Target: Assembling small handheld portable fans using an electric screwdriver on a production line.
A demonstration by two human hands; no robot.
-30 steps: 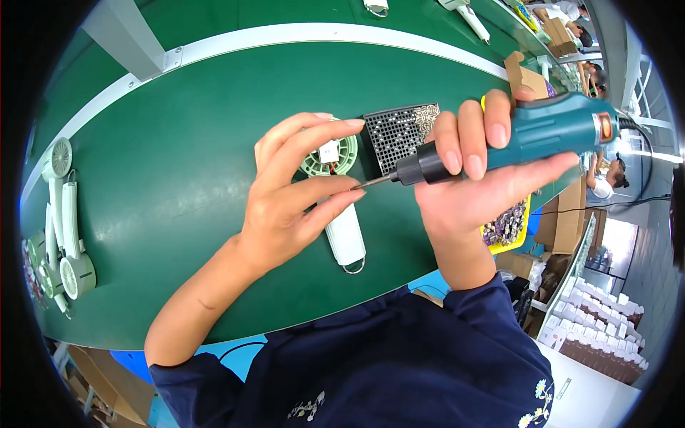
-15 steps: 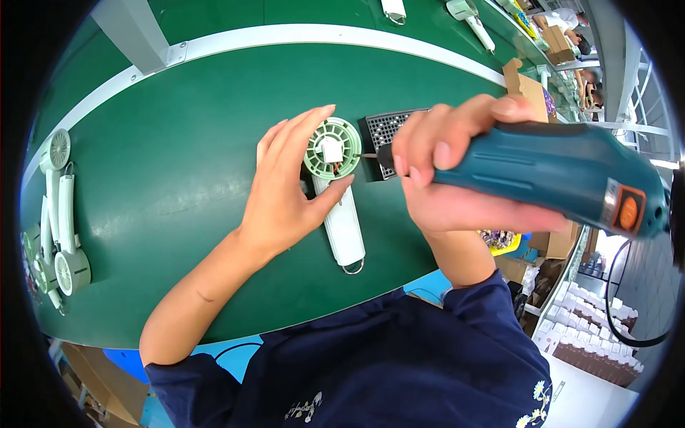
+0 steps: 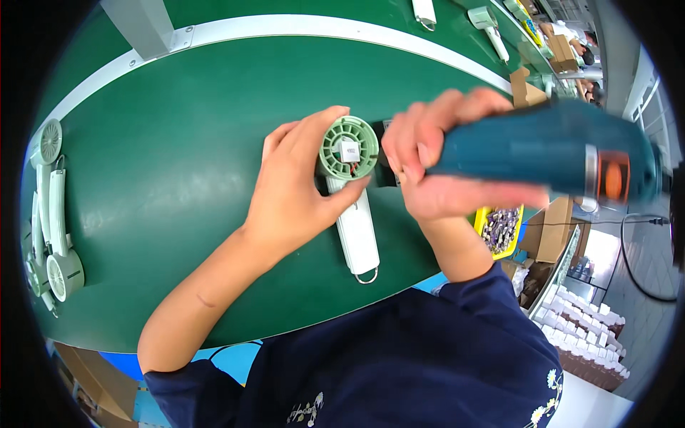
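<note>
While several pale fans (image 3: 66, 274) lie bunched well to the left of the open fan (image 3: 357, 228), the left hand (image 3: 296, 171) has that one by its round green head, fingers curled along the left side, thumb across the bottom. So here's the open fan itself, on the green table (image 3: 178, 164), white handle toward the person, a white block (image 3: 349, 150) and red wires showing in its head. Just right of it peeks a black tray (image 3: 387, 178), mostly hidden, and there's the right hand (image 3: 442, 157), blurred, wrapped round a teal power driver (image 3: 535, 146), bit out of sight. Lower right of the fan, a yellow bin (image 3: 506, 253) brims with small parts.
</note>
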